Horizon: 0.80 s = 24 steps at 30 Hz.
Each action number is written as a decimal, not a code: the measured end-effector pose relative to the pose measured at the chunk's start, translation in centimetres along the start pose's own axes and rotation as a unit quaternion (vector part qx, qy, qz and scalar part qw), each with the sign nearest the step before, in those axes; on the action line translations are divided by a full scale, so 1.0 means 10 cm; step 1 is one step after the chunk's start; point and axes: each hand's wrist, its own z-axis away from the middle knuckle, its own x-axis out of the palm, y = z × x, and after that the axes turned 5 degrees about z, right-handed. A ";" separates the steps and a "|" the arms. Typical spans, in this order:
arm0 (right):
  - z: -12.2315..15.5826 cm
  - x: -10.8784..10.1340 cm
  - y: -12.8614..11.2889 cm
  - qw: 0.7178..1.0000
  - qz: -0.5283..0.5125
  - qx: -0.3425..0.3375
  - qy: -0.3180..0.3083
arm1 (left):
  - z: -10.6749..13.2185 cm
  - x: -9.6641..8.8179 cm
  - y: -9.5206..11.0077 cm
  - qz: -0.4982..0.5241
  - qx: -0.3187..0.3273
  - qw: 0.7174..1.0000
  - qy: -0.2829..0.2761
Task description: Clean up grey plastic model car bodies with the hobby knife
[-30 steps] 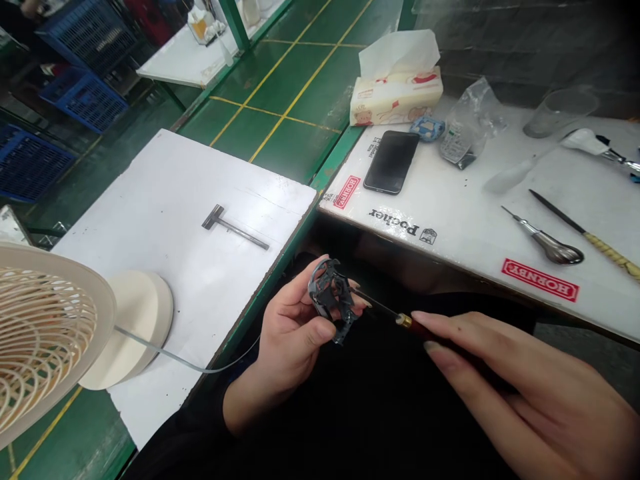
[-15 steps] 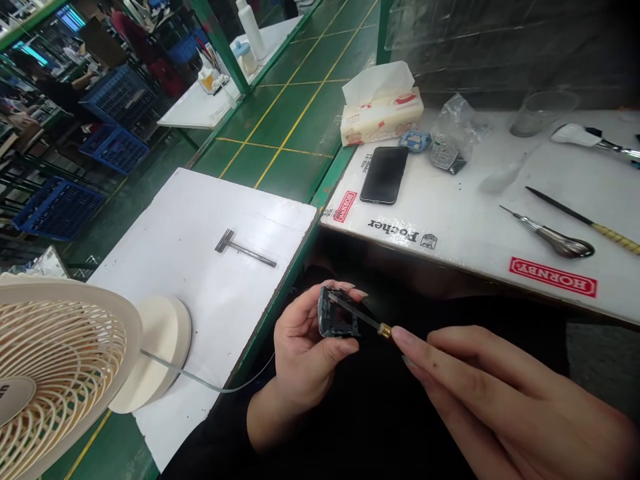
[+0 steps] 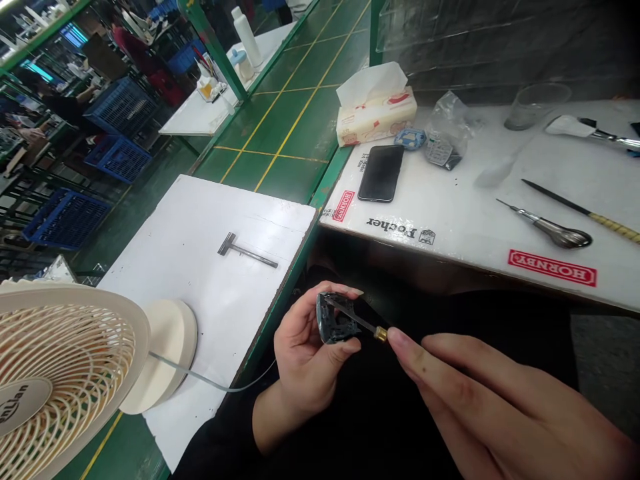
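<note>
My left hand [image 3: 305, 353] is closed around a small dark grey plastic part [image 3: 336, 319], held over my lap below the table edge. My right hand [image 3: 495, 407] grips a thin hand tool [image 3: 367, 327] with a brass collar; its handle is hidden under my fingers. The tool's metal tip lies across the top of the part, touching it.
A cream desk fan [image 3: 60, 373] stands at lower left on a white board [image 3: 200, 227] with a metal T-shaped tool [image 3: 245, 250]. The white table [image 3: 465, 220] holds a black phone [image 3: 381, 173], tissue pack [image 3: 375, 117], plastic cup [image 3: 537, 105], bag and several hand tools [image 3: 550, 230].
My left hand has turned the part so its frame faces up. The tool tip has slid from beside the part onto its top. The view shifted slightly.
</note>
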 end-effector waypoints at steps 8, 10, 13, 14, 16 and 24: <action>0.07 -0.06 0.02 1.000 -0.015 -0.001 -0.005 | -0.01 0.01 0.08 -0.032 0.000 0.999 -0.021; 0.05 -0.07 0.02 0.999 -0.029 0.025 -0.005 | -0.01 0.01 0.10 -0.034 -0.001 0.999 -0.025; -0.05 -0.07 0.01 0.999 -0.039 0.026 0.003 | -0.01 0.02 0.12 -0.040 0.003 0.999 -0.031; -0.09 -0.07 0.00 0.999 -0.041 0.023 0.008 | -0.01 0.02 0.13 -0.043 0.004 0.999 -0.032; -0.18 -0.05 -0.02 0.999 -0.043 0.018 0.012 | -0.01 0.03 0.14 -0.049 0.005 0.998 -0.032; -0.13 -0.06 -0.03 0.999 -0.046 0.016 0.002 | 0.00 0.03 0.17 -0.054 0.011 0.998 -0.035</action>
